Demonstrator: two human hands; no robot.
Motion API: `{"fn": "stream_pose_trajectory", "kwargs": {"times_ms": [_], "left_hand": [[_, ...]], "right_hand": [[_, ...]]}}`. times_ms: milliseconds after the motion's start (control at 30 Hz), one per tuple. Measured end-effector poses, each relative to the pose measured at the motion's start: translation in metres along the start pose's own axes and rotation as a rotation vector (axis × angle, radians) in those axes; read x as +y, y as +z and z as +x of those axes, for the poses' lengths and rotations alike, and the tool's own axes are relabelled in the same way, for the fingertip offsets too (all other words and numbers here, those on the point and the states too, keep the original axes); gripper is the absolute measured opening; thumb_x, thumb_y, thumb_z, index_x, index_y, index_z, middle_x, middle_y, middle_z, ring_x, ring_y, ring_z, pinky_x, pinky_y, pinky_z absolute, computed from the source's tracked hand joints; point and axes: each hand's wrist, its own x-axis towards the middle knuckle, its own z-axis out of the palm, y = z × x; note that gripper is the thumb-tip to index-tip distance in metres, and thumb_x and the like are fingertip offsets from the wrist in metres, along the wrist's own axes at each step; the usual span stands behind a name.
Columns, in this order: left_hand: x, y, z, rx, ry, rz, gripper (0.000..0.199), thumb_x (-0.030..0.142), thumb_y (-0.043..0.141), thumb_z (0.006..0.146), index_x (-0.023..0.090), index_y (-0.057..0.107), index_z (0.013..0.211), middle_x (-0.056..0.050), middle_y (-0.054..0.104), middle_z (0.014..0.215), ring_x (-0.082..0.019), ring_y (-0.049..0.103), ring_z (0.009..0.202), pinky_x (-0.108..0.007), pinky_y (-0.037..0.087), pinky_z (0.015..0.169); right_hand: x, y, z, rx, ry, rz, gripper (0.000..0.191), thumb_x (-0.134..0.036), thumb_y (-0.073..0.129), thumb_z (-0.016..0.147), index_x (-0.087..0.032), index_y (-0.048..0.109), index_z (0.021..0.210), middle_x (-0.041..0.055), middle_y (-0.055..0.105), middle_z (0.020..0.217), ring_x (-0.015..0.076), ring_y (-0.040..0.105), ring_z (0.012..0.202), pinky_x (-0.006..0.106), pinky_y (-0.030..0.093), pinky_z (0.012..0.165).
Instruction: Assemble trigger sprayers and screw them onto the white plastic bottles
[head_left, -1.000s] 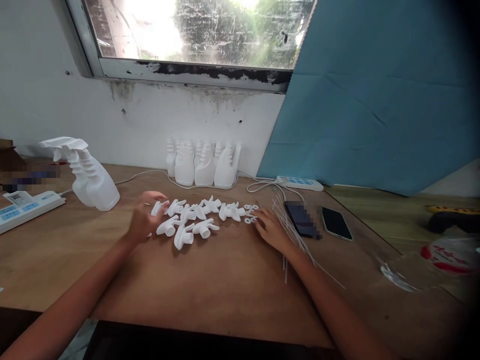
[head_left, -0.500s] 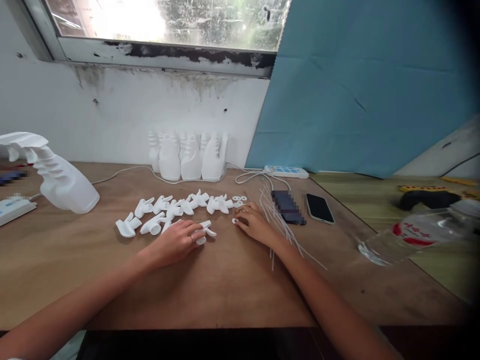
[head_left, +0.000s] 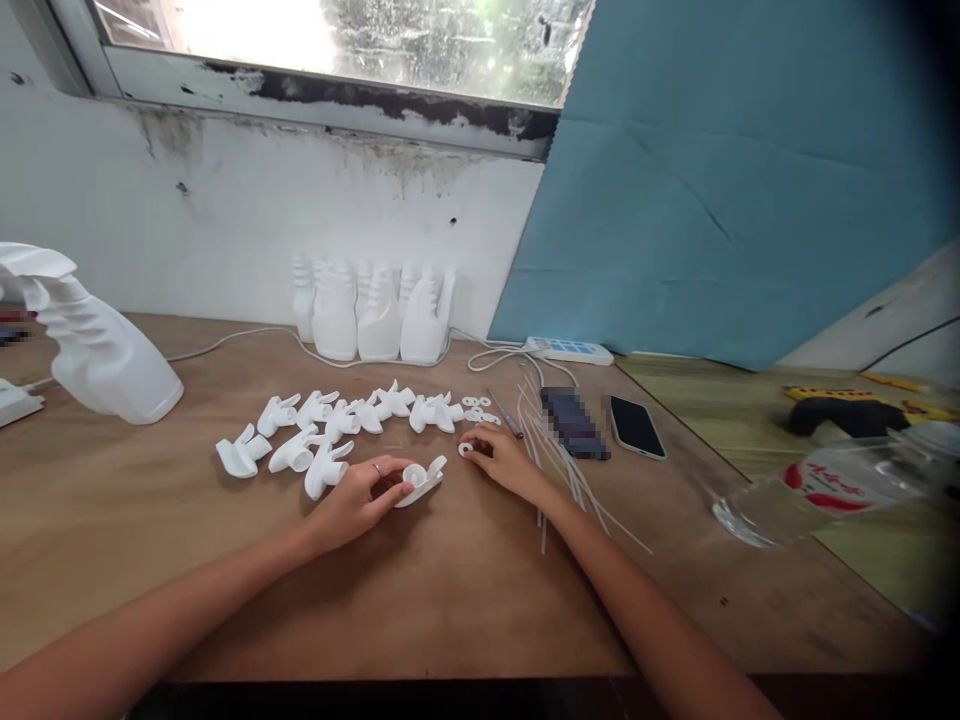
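Observation:
My left hand (head_left: 365, 497) is closed on a white spray trigger head (head_left: 421, 484), whose round collar opening faces up. Between the fingertips of my right hand (head_left: 504, 462) is a small white ring washer (head_left: 465, 450), held just right of that head. Other white washers (head_left: 480, 408) lie on the table beyond my right hand. Several more spray trigger heads (head_left: 300, 449) lie loosely grouped to the left and behind my left hand. Thin white tubes (head_left: 564, 465) are spread out beside my right forearm, with a slim pointed tool (head_left: 507, 413) by them.
White bottles (head_left: 379, 325) line the wall, with a cable in front. A larger spray bottle (head_left: 112, 345) leans at the left. Two phones (head_left: 637, 427), a power strip (head_left: 570, 350) and a clear plastic bottle (head_left: 817, 485) are on the right.
My left hand has picked up and turned the spray trigger head, so its collar now faces up. My right hand has drawn slightly nearer with the washer.

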Motion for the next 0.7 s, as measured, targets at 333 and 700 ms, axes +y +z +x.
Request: {"fn": "stream_pose_trajectory", "kwargs": {"times_ms": [333,700], "left_hand": [[-0.005,0.003,-0.002,-0.016,0.019,-0.048,0.032,0.039,0.048,0.092,0.02,0.061,0.114,-0.004,0.067,0.107,-0.018,0.061,0.093,-0.028,0.047,0.08],[-0.013,0.008,-0.006,0.027,0.087,-0.04,0.044,0.031,0.062,0.084,0.023,0.047,0.124,-0.003,0.064,0.104,-0.016,0.06,0.088,-0.029,0.049,0.08]], "right_hand": [[-0.062,0.014,-0.012,0.216,-0.395,0.051,0.01,-0.015,0.055,0.089,-0.022,0.061,0.091,0.0041,0.063,0.086,0.0181,0.057,0.082,0.035,0.045,0.078],[-0.072,0.022,-0.019,-0.004,-0.568,-0.074,0.028,-0.005,0.045,0.085,-0.021,0.057,0.106,0.0081,0.061,0.102,0.0203,0.055,0.092,0.039,0.043,0.081]]}}
